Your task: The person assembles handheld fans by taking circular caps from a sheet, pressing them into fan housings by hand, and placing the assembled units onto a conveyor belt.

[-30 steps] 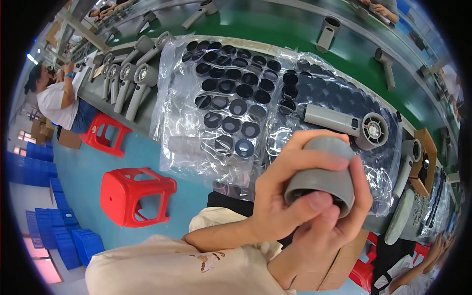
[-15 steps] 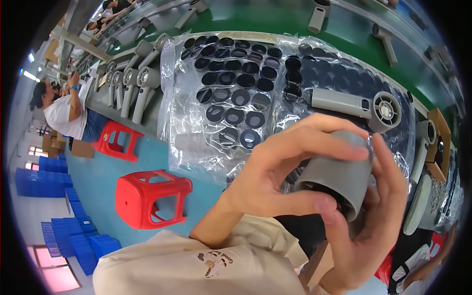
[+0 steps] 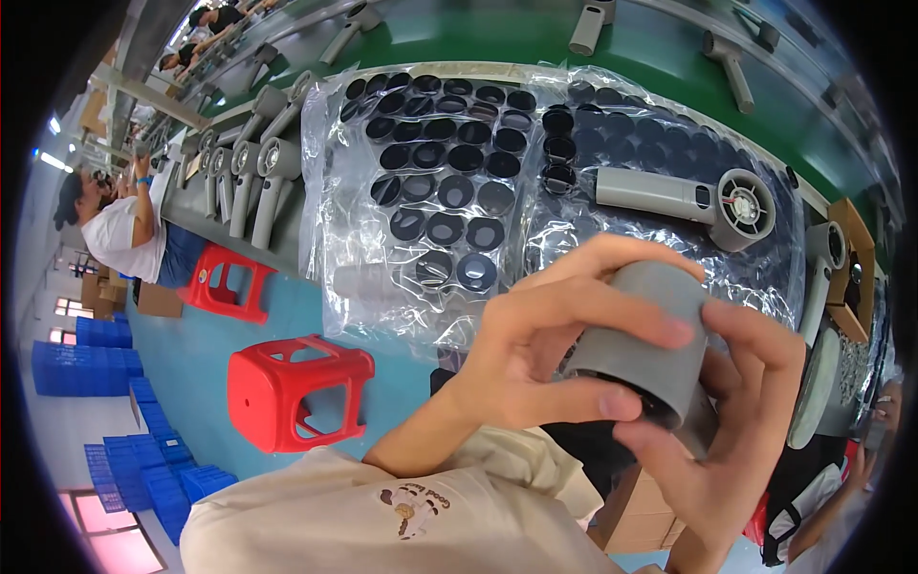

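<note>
Holding a grey cylindrical housing (image 3: pixel 645 311) near the table's front edge, the left hand (image 3: pixel 540 340) grips it between thumb and bent fingers; the right hand (image 3: pixel 732 421) curves round its other side, thumb by the lower rim. On the grey worktable (image 3: pixel 289 228), clear plastic sheeting (image 3: pixel 354 316) holds rows of black discs (image 3: pixel 455 191), with a grey handheld fan (image 3: pixel 660 194) lying on top. Behind runs a green conveyor belt (image 3: pixel 459 43). Red stools (image 3: pixel 258 397) and blue crates (image 3: pixel 81 368) stand to the left. Small lettering accompanies a cartoon print (image 3: pixel 411 512) on the wearer's cream clothing (image 3: pixel 296 507).
</note>
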A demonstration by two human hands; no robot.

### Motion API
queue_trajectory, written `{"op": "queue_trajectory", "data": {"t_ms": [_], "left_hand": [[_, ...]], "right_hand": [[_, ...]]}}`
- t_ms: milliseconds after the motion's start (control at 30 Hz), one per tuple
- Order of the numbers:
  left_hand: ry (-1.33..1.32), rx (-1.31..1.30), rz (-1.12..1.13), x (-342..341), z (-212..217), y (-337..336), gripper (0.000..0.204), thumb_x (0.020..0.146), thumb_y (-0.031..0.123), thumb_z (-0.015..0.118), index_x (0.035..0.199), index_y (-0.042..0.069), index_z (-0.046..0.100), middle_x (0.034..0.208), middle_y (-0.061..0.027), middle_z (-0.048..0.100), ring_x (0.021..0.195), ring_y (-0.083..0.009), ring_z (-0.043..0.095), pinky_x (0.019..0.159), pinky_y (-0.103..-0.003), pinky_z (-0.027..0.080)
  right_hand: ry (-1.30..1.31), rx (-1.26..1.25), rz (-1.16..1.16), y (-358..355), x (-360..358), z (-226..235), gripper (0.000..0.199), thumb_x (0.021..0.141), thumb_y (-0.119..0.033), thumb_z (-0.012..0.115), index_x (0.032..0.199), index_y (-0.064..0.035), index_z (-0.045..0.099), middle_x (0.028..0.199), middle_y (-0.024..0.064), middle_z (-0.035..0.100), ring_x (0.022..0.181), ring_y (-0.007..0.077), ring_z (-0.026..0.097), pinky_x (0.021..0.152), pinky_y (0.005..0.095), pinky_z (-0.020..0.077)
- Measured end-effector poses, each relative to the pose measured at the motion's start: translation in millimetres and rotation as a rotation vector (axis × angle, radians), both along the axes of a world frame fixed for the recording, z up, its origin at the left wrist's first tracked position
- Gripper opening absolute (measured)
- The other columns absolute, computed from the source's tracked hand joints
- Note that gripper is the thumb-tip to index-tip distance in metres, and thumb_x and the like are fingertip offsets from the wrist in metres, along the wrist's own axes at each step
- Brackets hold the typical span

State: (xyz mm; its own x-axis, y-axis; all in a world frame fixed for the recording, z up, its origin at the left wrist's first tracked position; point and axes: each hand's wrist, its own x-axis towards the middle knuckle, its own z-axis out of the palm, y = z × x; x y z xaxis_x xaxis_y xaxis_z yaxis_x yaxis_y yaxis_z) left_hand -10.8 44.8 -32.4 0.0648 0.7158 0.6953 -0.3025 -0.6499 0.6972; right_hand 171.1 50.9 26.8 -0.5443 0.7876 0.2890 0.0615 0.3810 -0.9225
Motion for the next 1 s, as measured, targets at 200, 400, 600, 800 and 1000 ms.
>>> {"op": "queue_trajectory", "data": {"t_ms": [200,400,600,800,1000], "left_hand": [[-0.303,-0.459,-0.008,8,19,-15,0.037,0.084,0.002,0.065,0.12,-0.002,0.056,0.127,-0.016,0.053,0.112,-0.0205,0.054,0.099,-0.034,0.041],[-0.365,-0.591,-0.081,5,25,-20,0.033,0.091,0.009,0.059,0.121,0.0,0.05,0.122,-0.0115,0.055,0.115,-0.0171,0.051,0.099,-0.033,0.039],[-0.191,-0.584,0.009,6,21,-17,0.059,0.088,0.033,0.061,0.13,-0.001,0.039,0.131,-0.0286,0.048,0.116,-0.0306,0.055,0.097,-0.039,0.044],[-0.268,-0.609,-0.051,5,31,-14,0.057,0.078,0.01,0.073,0.126,0.001,0.042,0.126,-0.0195,0.052,0.116,-0.0238,0.052,0.097,-0.036,0.042],[-0.127,-0.542,0.109,11,28,-29,0.053,0.078,0.009,0.074,0.12,0.002,0.042,0.128,-0.0255,0.05,0.119,-0.03,0.052,0.099,-0.042,0.042]], "right_hand": [[-0.473,0.079,-0.26,-14,2,32,0.081,0.055,-0.002,0.083,0.129,0.0019,0.048,0.108,0.0159,0.062,0.085,0.0232,0.063,0.075,0.0293,0.0489],[-0.511,0.189,-0.2,-21,14,40,0.061,0.055,0.001,0.081,0.111,0.0062,0.06,0.103,0.0165,0.065,0.092,0.0228,0.064,0.082,0.0295,0.0489],[-0.499,0.218,-0.219,-18,8,43,0.053,0.061,0.0,0.082,0.109,0.0041,0.063,0.101,0.0134,0.067,0.09,0.0218,0.066,0.079,0.0284,0.0507],[-0.571,0.329,-0.196,-14,8,51,0.052,0.063,-0.002,0.081,0.11,0.0037,0.061,0.097,0.0154,0.066,0.083,0.0252,0.066,0.072,0.0291,0.0517],[-0.64,0.409,-0.237,-23,5,52,0.039,0.071,-0.003,0.077,0.107,-0.0017,0.063,0.087,0.0145,0.063,0.077,0.0322,0.064,0.067,0.0349,0.0519]]}}
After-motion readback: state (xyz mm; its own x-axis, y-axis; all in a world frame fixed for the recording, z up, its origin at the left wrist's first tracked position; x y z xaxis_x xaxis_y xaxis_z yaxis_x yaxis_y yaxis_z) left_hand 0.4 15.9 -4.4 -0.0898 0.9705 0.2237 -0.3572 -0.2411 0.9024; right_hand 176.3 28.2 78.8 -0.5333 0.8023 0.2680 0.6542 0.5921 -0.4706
